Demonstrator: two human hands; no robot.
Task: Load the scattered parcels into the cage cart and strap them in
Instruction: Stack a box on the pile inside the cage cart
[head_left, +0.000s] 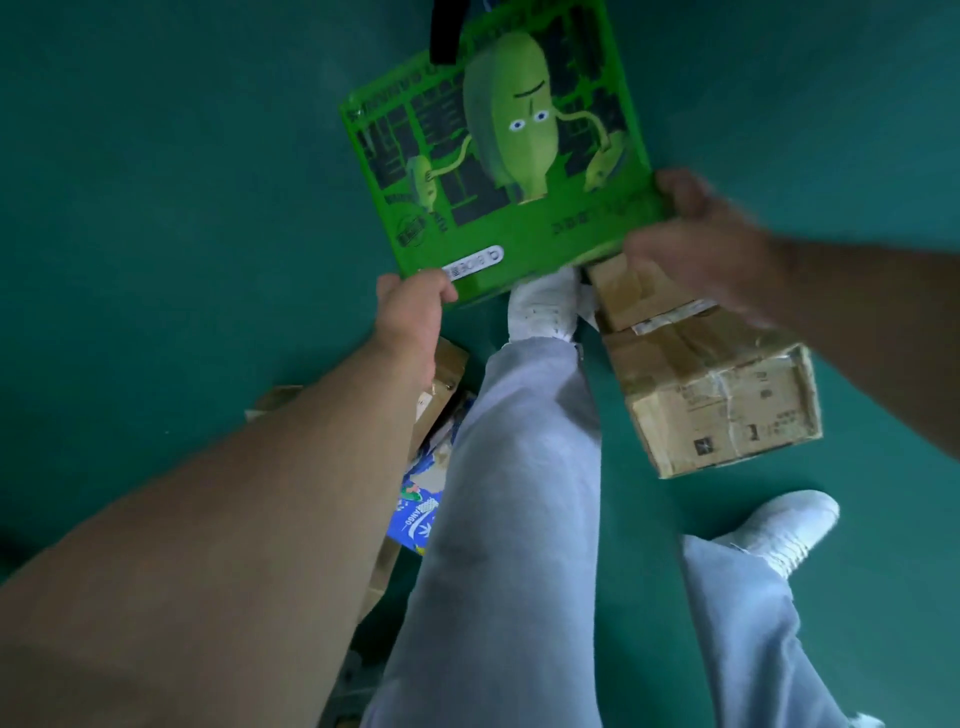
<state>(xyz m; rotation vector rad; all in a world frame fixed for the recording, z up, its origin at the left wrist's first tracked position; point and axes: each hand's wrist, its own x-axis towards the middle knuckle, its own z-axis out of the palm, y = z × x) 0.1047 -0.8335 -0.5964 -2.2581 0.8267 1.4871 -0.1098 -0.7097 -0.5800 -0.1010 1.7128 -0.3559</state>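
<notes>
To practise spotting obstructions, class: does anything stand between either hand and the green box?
Nothing does. The left hand and the right hand hold the green box at its two near corners. The cage cart is out of view, so the way there cannot be judged.

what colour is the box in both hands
The box is bright green with a cartoon print, head view.

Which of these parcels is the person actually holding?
The bright green cartoon-printed box, held by left hand and right hand; brown cartons lie on the floor.
</notes>
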